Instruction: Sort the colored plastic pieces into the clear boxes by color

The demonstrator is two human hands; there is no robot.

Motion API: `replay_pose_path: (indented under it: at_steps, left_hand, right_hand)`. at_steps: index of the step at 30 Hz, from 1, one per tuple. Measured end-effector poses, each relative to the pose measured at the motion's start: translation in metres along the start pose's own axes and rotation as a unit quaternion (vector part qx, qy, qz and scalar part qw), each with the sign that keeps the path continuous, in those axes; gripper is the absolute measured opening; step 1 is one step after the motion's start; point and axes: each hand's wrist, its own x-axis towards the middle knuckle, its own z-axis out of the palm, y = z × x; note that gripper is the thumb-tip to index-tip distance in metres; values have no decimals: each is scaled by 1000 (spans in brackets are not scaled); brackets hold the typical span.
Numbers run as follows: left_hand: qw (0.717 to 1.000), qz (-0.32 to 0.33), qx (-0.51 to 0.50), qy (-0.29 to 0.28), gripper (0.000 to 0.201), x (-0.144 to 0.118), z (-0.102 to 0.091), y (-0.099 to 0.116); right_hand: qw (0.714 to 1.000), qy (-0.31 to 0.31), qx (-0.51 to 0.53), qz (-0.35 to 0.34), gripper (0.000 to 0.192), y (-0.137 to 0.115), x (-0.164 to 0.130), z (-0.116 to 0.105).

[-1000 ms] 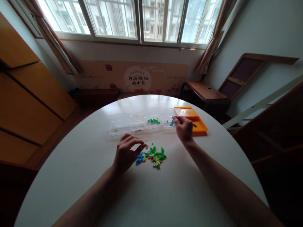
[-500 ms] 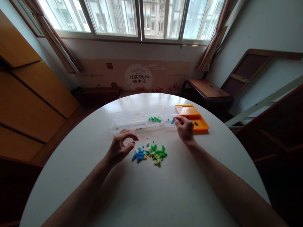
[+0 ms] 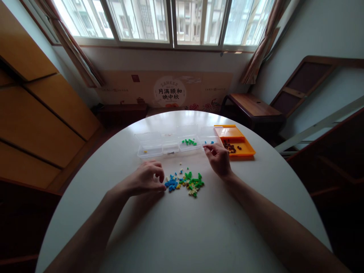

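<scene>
Head view: on the white counter (image 3: pixel 199 231) there is a small heap of building pieces, lying between the two hands. In this heap the blue pieces (image 3: pixel 171 184) are at the left, the green pieces (image 3: pixel 197 181) are at the right, and some pale yellow pieces (image 3: pixel 194 190) are at the near side. A few loose bits lie just beyond it, on the far side.

The left hand (image 3: pixel 147 177) is at the left of the heap. Its fingers are curved and open, with a gap seen between thumb and forefinger, and the thumb tip is just beside the blue pieces.

The right hand (image 3: pixel 218 159) is farther, at the near side of the rightmost clear box (image 3: pixel 209 132). Its fingers are brought together at the tips; I cannot tell whether they grip a small piece.

To the right of this box stands the orange box (image 3: pixel 248 147), with dark brown pieces (image 3: pixel 231 148) in its near part. To the left, another clear box (image 3: pixel 187 148) contains green pieces also.
</scene>
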Motion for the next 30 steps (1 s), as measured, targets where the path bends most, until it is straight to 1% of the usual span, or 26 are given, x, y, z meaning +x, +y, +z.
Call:
replay_pose_path:
  at_steps: [2,6,9,14,17,21,25,30]
  left_hand:
    - [1000,-3,-11,1,12,2,4,4]
    - [999,4,-28,36,14,7,12,10]
    - [999,7,-22,48,13,10,16,12]
    - [997,13,-13,74,9,14,21,12]
    - [996,21,-19,89,11,16,21,13]
    - [995,23,-25,99,15,16,22,13]
    - [993,40,-22,110,10,16,24,10]
    - [988,56,-36,142,10,18,30,7]
  right_hand:
    - [1000,-8,-4,-8,21,-2,-1,0]
    - [999,-32,-13,-23,20,-7,-4,2]
    - [998,-56,-8,-38,20,-12,-7,3]
    - [992,-101,-5,-70,18,-19,-11,4]
    - [989,-123,-7,-79,18,-21,-13,5]
    - [988,-129,-4,-88,18,-19,-15,6]
    - [987,-133,-2,-92,17,-18,-15,6]
    - [985,-146,6,-88,17,-21,-15,6]
